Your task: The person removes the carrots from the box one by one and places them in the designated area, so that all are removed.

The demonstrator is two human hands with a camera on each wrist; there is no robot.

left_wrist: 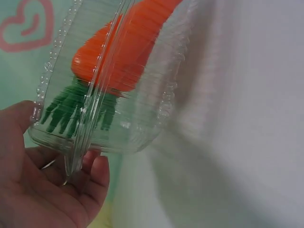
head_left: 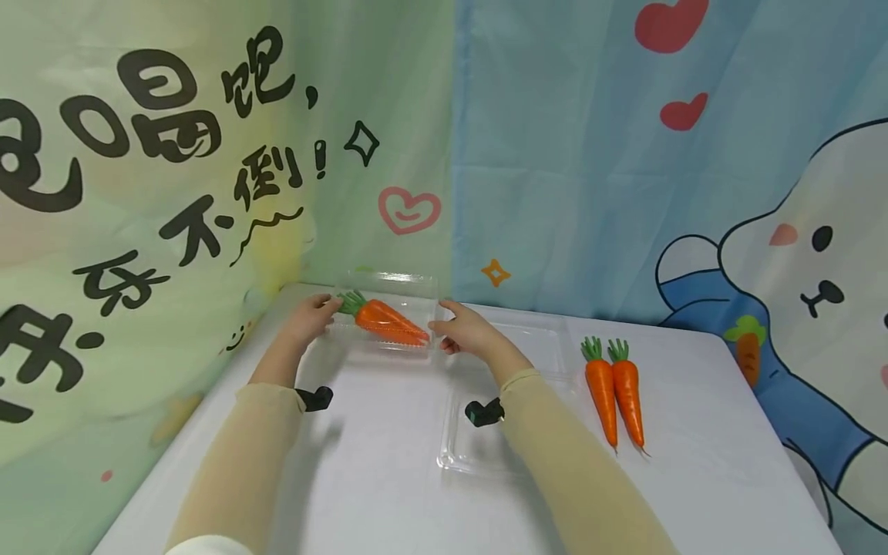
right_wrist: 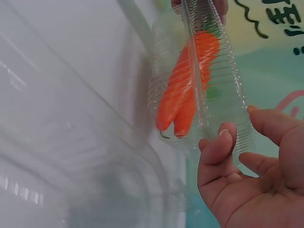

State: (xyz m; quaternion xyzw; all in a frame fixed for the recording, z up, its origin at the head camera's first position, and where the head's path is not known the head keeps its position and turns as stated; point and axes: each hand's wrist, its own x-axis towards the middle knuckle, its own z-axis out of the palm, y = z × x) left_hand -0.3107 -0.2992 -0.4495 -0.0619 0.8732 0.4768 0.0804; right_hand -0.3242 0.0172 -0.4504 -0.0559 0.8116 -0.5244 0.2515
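Note:
A clear plastic clamshell box (head_left: 412,287) with toy carrots (head_left: 388,321) inside is near the back of the table, between my two hands. The carrots' green tops point left and their orange tips point right. My left hand (head_left: 312,317) holds the left end of the box; in the left wrist view its thumb is on the upper side and its fingers curl under the rim. My right hand (head_left: 475,335) is at the other end, and the right wrist view shows its thumb and fingers (right_wrist: 217,152) pinching the ridged edge. Lid and base meet along the rim.
Another clear plastic box (head_left: 447,462) lies opened flat on the white table (head_left: 375,478), partly under my right forearm. Right of it lie two loose carrots, a left one (head_left: 601,393) and a right one (head_left: 629,397). A printed curtain (head_left: 555,193) hangs behind the table.

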